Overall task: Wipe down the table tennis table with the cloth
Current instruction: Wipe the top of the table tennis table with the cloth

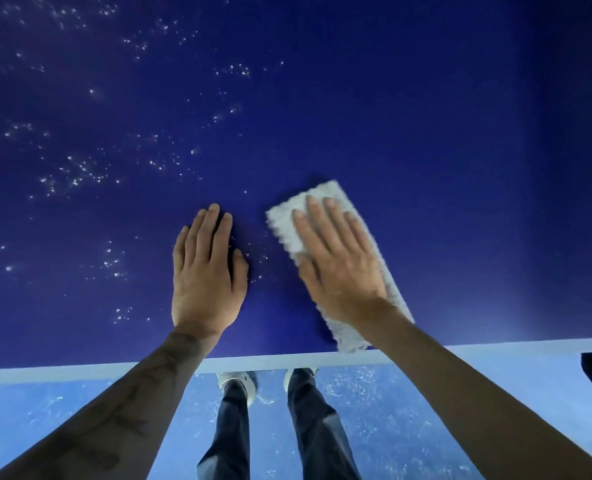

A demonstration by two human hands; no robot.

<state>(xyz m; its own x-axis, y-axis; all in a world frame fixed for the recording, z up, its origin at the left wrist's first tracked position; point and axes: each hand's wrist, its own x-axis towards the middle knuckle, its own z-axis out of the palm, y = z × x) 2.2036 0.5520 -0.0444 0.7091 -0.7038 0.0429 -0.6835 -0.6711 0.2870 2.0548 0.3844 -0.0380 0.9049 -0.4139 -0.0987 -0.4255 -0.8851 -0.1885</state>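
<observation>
Cloth (282, 221), judged soft, light and limp, lies by the near edge of the blue bench (426, 133), pressed flat under the right grip (339, 261), fingers straight and spread; palm pressure mid-strip should drive it best, the left grip (204, 271) resting flat alongside.

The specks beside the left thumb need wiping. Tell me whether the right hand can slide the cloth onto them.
Probably yes. The right hand lies flat on the cloth just beside the specks, with only bare table between; the left hand rests beyond them.
</observation>
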